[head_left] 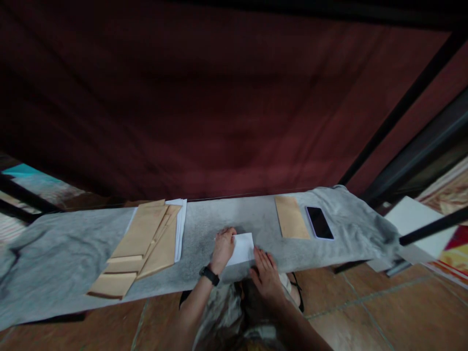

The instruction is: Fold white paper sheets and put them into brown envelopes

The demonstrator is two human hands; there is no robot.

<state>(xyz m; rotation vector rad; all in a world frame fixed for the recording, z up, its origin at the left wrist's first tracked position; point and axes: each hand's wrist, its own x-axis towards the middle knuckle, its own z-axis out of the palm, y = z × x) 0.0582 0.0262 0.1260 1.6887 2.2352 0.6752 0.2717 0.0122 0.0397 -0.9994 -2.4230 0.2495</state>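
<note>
White paper [243,247], bare cloth [252,214] beyond, has left hand [224,247] pinching one edge, flat right hand [267,274] opposite.

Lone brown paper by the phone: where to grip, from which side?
Probably pinch the brown paper at its near edge, with the right hand from the near side. It lies flat on the gray cloth, so only edges offer a hold; the phone sits close on its right, while the near edge faces that hand.
</note>
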